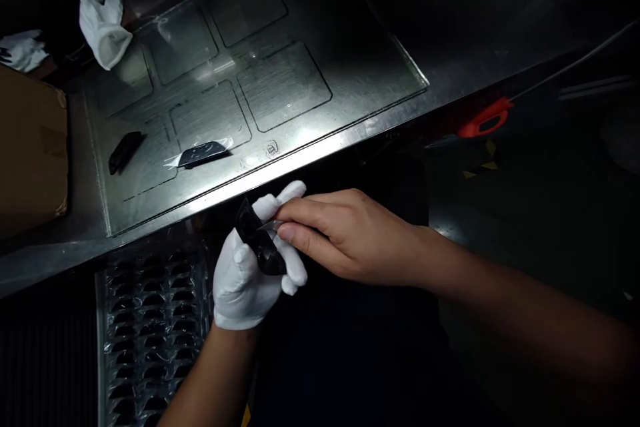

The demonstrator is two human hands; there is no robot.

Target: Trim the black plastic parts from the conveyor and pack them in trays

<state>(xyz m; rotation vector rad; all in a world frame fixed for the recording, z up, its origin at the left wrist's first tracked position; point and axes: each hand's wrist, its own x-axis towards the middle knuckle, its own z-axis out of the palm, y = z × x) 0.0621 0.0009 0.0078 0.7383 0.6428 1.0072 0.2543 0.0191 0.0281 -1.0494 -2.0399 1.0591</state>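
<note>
My left hand [257,280], in a white glove, is closed around a dark, glossy curved part [265,247] below the table's front edge. My right hand [345,233] is bare and reaches across from the right. Its thumb and forefinger pinch a small thin shiny piece [270,225] against the dark part; whether this is film or a thin tool I cannot tell. On the glass sheet lie a dark part with clear film [204,154] and another dark part [125,151].
The glass sheet [360,67] with outlined rectangles covers the metal table [320,155]. A tray [101,347] of several dark parts stands below left. A cardboard box [33,153] and a white glove [103,20] are at left; a red handle [484,120] hangs right.
</note>
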